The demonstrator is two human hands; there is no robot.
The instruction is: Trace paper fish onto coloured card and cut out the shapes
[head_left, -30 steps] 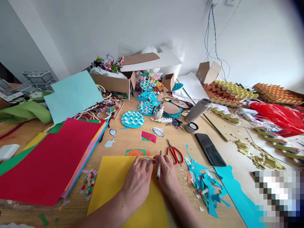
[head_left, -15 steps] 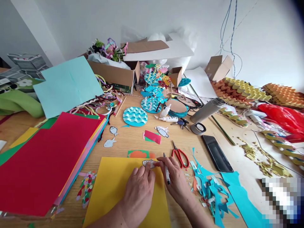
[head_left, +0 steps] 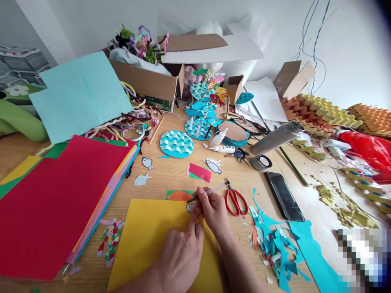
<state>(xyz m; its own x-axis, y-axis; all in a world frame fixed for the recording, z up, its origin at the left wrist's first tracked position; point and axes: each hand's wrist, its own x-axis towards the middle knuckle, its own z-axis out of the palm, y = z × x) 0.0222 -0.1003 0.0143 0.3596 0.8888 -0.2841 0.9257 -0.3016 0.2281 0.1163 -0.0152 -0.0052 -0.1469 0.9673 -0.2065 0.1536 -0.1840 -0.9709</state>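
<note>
A sheet of yellow paper (head_left: pixel 146 240) lies before me with a small paper fish cutout (head_left: pixel 190 208) near its top edge. My left hand (head_left: pixel 180 252) rests on the sheet, its index finger stretched out and pressing on the fish, the other fingers bent. Between the thumb and fingers of my right hand (head_left: pixel 214 209) is a pen (head_left: pixel 218 187), its dark end pointing left just above the fish's head. Most of the fish is hidden under my fingers. Red-handled scissors (head_left: pixel 236 201) lie to the right of that hand.
Colored paper sheets (head_left: pixel 61 211) are stacked at left. More fish cutouts (head_left: pixel 142 179), a wavy blue disc (head_left: pixel 176 143) and glue bottles (head_left: pixel 224 149) lie beyond. At right are a phone (head_left: pixel 284 195), a grey flask (head_left: pixel 276 138) and blue paper scraps (head_left: pixel 279 248).
My right hand has turned and moved slightly left and up, swinging the pen so its dark end points left near the fish. My left hand stays on the fish, index finger more extended.
</note>
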